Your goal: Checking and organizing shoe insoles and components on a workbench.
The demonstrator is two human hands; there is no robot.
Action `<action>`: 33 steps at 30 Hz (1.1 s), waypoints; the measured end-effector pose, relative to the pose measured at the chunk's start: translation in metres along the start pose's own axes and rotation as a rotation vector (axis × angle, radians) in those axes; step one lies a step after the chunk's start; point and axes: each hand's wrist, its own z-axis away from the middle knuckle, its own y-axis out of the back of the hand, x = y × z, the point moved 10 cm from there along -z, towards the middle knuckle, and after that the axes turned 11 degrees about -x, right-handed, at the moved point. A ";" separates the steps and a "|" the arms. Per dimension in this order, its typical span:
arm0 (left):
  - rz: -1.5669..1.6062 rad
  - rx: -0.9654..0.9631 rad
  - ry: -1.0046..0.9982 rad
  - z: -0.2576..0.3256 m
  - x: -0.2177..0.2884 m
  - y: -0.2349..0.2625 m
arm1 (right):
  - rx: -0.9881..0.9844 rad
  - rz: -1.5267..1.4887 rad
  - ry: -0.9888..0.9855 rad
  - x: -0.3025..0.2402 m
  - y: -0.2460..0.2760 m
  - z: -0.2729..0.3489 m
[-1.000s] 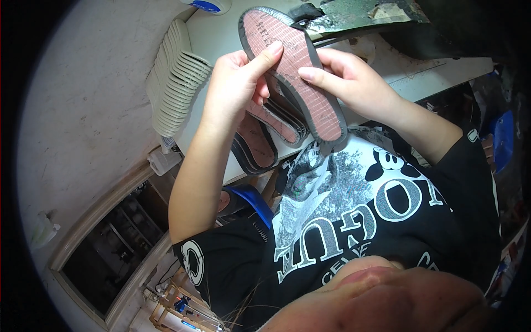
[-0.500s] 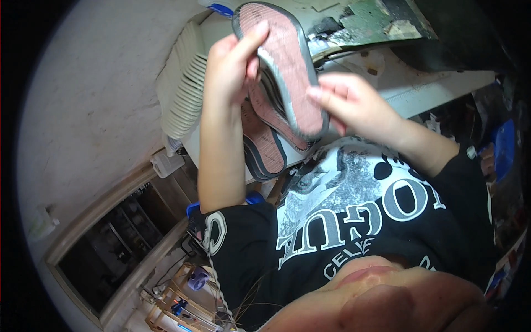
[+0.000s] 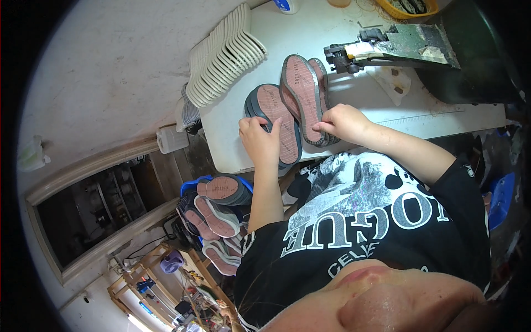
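Two small piles of shoe soles with pink faces and dark rims lie side by side on the white table. My left hand (image 3: 260, 138) is at the left pile, its fingers curled over the outer edge of the top dark-rimmed sole (image 3: 287, 141) and its thumb on the pink face. At the right pile, my right hand (image 3: 344, 124) pinches the near end of the top grey-rimmed sole (image 3: 302, 83) between thumb and fingers. Another sole (image 3: 319, 69) shows partly from under it.
A long row of nested cream-coloured soles (image 3: 227, 61) stands at the table's left edge. A sewing machine arm (image 3: 398, 47) reaches in from the right. A yellow basket (image 3: 395, 12) sits at the back. Below left, a blue bin (image 3: 191, 187) holds more pink-faced soles.
The sole that both hands held up has come down onto the right pile. My left hand has moved over to the left pile. The view has shifted, showing more of the table and bin.
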 end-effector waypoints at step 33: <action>1.108 -0.045 0.133 0.015 -0.026 0.001 | -0.002 0.045 -0.126 -0.012 -0.007 -0.003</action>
